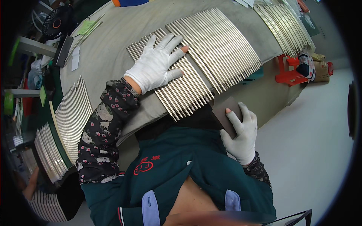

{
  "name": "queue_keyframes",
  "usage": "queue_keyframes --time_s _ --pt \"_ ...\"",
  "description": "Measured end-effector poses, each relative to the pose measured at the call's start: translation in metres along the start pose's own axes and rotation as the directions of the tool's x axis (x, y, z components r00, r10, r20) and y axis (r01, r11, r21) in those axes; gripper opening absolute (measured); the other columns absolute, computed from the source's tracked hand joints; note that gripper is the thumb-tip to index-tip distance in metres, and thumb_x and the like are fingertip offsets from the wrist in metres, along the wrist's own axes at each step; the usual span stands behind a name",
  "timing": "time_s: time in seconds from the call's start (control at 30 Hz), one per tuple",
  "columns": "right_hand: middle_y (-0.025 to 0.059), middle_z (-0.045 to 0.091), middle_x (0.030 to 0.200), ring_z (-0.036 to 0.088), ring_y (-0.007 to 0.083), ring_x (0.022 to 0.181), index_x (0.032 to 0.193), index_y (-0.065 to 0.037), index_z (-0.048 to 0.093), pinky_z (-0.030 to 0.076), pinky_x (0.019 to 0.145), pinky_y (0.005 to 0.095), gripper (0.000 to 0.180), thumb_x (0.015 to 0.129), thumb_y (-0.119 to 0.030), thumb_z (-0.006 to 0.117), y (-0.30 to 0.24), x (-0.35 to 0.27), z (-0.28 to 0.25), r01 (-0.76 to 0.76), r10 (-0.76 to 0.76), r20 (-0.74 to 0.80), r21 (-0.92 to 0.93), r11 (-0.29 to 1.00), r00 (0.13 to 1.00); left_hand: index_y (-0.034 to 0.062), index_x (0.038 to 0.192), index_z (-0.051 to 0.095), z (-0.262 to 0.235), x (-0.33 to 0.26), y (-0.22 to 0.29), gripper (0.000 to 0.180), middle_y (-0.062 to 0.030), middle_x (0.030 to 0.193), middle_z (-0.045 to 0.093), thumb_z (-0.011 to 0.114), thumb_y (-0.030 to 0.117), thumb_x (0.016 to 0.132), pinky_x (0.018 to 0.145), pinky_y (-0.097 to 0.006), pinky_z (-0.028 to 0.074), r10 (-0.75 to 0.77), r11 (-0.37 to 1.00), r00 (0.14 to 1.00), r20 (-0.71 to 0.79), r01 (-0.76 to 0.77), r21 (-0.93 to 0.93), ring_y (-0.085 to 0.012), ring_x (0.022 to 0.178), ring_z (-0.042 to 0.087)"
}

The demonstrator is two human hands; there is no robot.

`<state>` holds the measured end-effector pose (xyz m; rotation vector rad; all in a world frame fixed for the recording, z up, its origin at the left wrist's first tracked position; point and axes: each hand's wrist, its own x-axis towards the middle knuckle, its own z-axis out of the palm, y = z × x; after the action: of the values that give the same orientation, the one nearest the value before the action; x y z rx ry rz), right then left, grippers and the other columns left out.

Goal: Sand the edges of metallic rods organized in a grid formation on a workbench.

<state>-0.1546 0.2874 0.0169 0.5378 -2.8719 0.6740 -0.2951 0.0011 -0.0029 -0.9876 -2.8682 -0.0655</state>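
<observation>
Our left hand (156, 64) lies flat with fingers spread across the stiff, smooth, probably slippery metal rods (177, 81) on the tabletop (109, 41), best pinned from above, while our right hand (241, 133) grips a dark sanding block (225, 111).

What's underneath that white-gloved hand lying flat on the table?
The left hand rests flat on a row of thin shiny metal rods laid side by side on the grey cloth-covered table. The rods' parts beneath the palm are hidden.

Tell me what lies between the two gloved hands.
In the head view, the near ends of a row of metal rods jutting over the cloth-covered table's edge lie between the left hand and the right hand, which holds a brown block.
</observation>
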Motion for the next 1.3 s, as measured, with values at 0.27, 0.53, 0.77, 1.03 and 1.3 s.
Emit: queue_keyframes --time_s 0.27,0.53,0.77,1.03,1.3 --pt "0.0232 0.045 0.128 0.049 0.0370 0.104 0.116 -0.012 0.058 0.041 0.088 0.0436 0.061 0.056 -0.015 0.074 -0.007 0.005 0.000 0.046 -0.046 -0.033 -0.001 0.999 0.998 0.0169 0.142 0.032 0.002 0.006 0.004 0.065 -0.0153 0.149 0.026 0.046 0.050 0.088 0.109 -0.057 0.019 -0.021 0.999 1.000 0.012 0.021 0.037 -0.0360 0.136 0.027" --pt "0.0255 0.047 0.125 0.050 0.0383 0.102 0.119 -0.009 0.056 0.042 0.086 0.0443 0.058 0.064 -0.014 0.071 0.033 0.036 0.007 0.077 -0.128 -0.213 -0.230 0.970 0.969 0.0164 0.142 0.033 0.003 0.019 0.018 0.064 -0.0141 0.149 0.025 0.049 0.047 0.088 0.110 -0.055 0.019 -0.055 0.996 0.998 0.021 0.054 0.075 -0.0335 0.136 0.026" --pt "0.0246 0.046 0.124 0.053 0.0367 0.099 0.114 -0.014 0.058 0.042 0.087 0.0476 0.055 0.062 -0.020 0.073 0.007 0.030 0.007 0.230 -0.232 -0.081 -0.030 0.973 0.969 0.0157 0.141 0.036 0.006 0.030 0.026 0.063 -0.0129 0.149 0.027 0.048 0.047 0.088 0.110 -0.053 0.020 -0.068 0.995 0.998 0.012 0.067 0.072 -0.0313 0.137 0.026" --pt "0.0250 0.046 0.125 0.051 0.0384 0.103 0.116 -0.012 0.056 0.042 0.088 0.0469 0.055 0.064 -0.017 0.073 -0.007 0.036 0.008 0.354 -0.353 -0.025 0.095 0.930 0.935 0.0152 0.142 0.036 0.002 0.032 0.014 0.063 -0.0141 0.148 0.029 0.044 0.050 0.089 0.111 -0.053 0.018 -0.078 0.993 0.997 -0.002 0.078 0.085 -0.0307 0.137 0.026" --pt "0.0252 0.046 0.132 0.045 0.0395 0.117 0.127 -0.001 0.053 0.034 0.099 0.0448 0.049 0.079 -0.010 0.058 0.091 0.036 -0.012 0.060 -0.147 -0.235 -0.343 0.937 0.961 0.0127 0.135 0.047 0.036 0.057 0.033 0.067 -0.0180 0.144 0.034 0.048 0.055 0.083 0.108 -0.060 0.015 -0.015 0.982 0.987 -0.161 -0.016 -0.191 -0.0288 0.137 0.026"
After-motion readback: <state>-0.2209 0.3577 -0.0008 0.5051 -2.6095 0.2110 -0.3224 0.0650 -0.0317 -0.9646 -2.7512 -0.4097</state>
